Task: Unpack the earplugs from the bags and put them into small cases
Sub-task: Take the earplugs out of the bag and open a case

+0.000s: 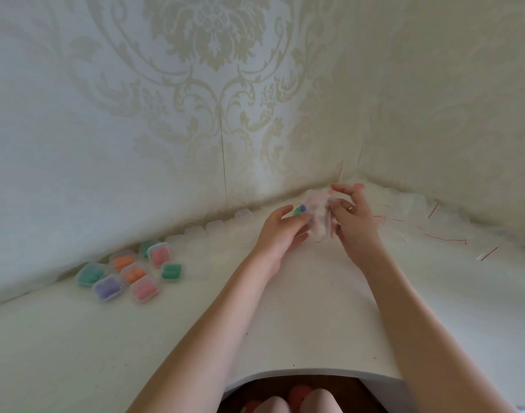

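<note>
Up near the far corner of the white counter (pixel 285 308), a small clear bag (pixel 319 217) is held above the surface between both hands. Left hand (pixel 280 231) curls its fingers round blue and green earplugs (pixel 300 209) at the bag's left edge. Right hand (pixel 352 217) pinches the bag's right side with bent fingers. Well to the left, filled cases (pixel 130 271) lie clustered by the wall. Empty clear cases (pixel 216 226) line the wall, and emptied bags (pixel 446 234) with red strips lie to the right.

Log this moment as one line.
stage: unpacking | left hand: holds earplugs | right hand: grips clear bag | filled cases: grouped left
</note>
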Tool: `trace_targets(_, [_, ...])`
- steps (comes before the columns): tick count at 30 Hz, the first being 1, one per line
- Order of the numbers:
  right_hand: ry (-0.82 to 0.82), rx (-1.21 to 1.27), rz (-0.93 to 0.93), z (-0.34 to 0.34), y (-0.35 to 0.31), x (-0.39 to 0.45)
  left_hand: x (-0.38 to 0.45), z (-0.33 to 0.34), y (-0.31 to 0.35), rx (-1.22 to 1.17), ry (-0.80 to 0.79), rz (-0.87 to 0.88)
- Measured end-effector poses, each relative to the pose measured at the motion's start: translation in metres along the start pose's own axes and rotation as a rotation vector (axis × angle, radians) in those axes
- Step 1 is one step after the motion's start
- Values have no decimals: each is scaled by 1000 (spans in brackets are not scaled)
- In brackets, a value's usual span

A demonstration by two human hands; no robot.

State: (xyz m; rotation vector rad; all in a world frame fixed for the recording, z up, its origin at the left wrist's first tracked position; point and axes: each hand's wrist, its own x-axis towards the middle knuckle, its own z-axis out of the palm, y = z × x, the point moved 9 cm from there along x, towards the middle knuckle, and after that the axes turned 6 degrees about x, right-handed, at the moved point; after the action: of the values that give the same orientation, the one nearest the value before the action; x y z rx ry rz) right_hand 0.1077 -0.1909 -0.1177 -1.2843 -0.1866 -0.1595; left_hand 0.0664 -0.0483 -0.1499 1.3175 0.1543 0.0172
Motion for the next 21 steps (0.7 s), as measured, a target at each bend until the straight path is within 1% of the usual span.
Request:
trace_targets(2, [-123, 102, 69, 14, 5, -4, 2, 0, -2, -153, -14, -25])
trace_targets(4, [-172, 103, 105, 19, 9, -4, 5, -5, 0, -196, -4, 7])
trace_targets(5, [-141, 73, 106, 16, 11, -2, 6, -9, 3, -194, 25, 32])
trace_targets(8, [44, -15, 64, -7, 13, 5, 5, -24, 7, -125, 140, 74])
trace_targets(11, [125, -65, 26, -16, 14, 7, 1, -25, 8, -81, 177, 89])
trace_targets(14, [216, 13, -18, -25, 9, 9, 1, -29, 12, -173, 221, 101])
trace_targets(16, [217, 3, -6, -29, 12, 11, 2, -32, 12, -235, 228, 94])
trace_targets(17, [205, -105, 2, -31, 16, 12, 2, -32, 12, -241, 223, 93])
trace_targets(19, [191, -438, -36, -30, 13, 11, 2, -33, 12, -223, 211, 100])
trace_targets(20, [196, -550, -80, -27, 6, 9, 2, -33, 12, -209, 208, 102])
trace_targets(21, [197, -578, -108, -23, -1, 6, 2, -33, 13, -196, 208, 103])
